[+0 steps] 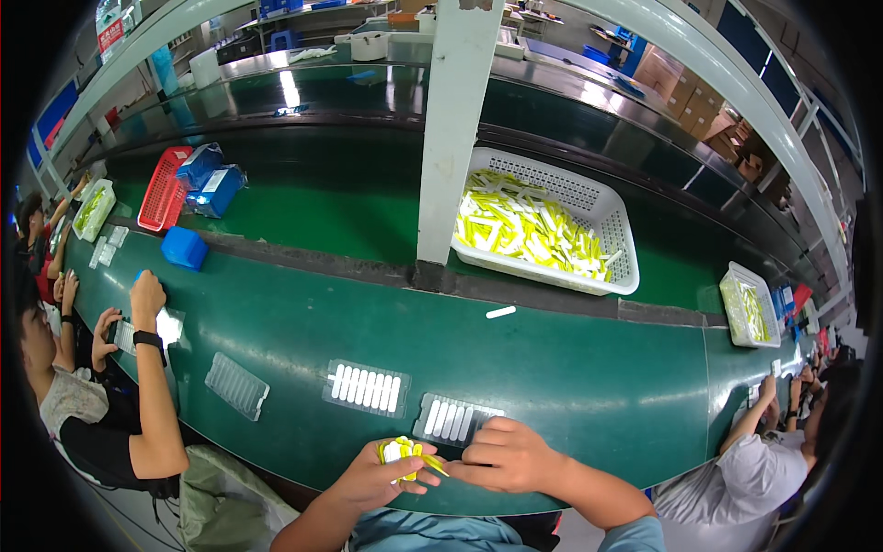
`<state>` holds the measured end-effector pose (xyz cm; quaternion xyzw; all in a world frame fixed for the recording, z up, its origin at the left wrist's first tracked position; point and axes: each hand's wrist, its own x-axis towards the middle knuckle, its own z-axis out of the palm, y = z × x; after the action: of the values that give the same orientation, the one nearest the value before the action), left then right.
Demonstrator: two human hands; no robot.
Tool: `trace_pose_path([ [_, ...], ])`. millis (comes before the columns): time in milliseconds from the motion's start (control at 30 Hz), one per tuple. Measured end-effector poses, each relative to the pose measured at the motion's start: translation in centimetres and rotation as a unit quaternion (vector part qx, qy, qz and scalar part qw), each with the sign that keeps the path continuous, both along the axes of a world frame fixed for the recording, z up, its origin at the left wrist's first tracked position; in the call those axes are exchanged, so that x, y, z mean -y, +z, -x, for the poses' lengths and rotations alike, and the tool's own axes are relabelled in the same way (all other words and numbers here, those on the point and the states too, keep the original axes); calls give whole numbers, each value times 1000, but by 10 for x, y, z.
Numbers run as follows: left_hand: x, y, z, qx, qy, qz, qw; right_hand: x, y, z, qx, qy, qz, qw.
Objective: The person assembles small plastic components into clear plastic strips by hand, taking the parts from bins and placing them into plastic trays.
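Left hand (386, 469) cups a bundle of small yellow-and-white sticks (405, 453), fingers curled round it, at about 6 o'clock in the view. Right hand (510, 453) lies just beside it, fingers bent and drawn together; one stick looks pinched between the two hands at the fingertips, though the grip itself is too small to see surely. The part-filled clear tray (452, 419) sits touching the right hand's knuckles, toward 12 o'clock from it. Judgement: the step is best done by feeding one stick at a time, aligned with the tray's slots, while the left hand keeps the bundle squared so that none slips out. A second tray, full of white sticks (367, 387), lies at 10 o'clock from the hands; an empty ribbed tray (236, 385) lies farther toward 9 o'clock. Trays are thin transparent moulded plastic, glossy, with parallel grooves. Sticks are short, straight, smooth, rod-like. The worktop (570, 368) is a dark green belt, matte with slight sheen. One loose white stick (500, 313) lies at 12 o'clock, near a white perforated basket (618, 230) heaped with the same sticks.
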<state>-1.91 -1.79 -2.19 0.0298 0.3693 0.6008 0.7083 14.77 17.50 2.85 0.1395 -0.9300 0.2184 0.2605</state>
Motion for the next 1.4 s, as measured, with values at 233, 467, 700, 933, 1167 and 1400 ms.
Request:
trace_pose_path([
  [233,-12,16,-24,-219,121,-27,968,25,-8,-14,101,-164,298,935],
  [467,-16,21,-33,-241,97,-50,965,36,-22,-20,64,-232,511,825],
  [700,-7,12,-20,-200,130,24,971,2,-14,-26,-29,-266,-12,963],
  [933,-4,9,-12,-13,100,47,994,26,-28,-30,95,-258,-88,957],
  [1167,-7,16,-7,6,-14,45,999,4,-6,-30,113,-289,108,944],
  [1400,-16,14,-24,-18,-145,-2,989,11,9,-16,163,-121,305,930],
])
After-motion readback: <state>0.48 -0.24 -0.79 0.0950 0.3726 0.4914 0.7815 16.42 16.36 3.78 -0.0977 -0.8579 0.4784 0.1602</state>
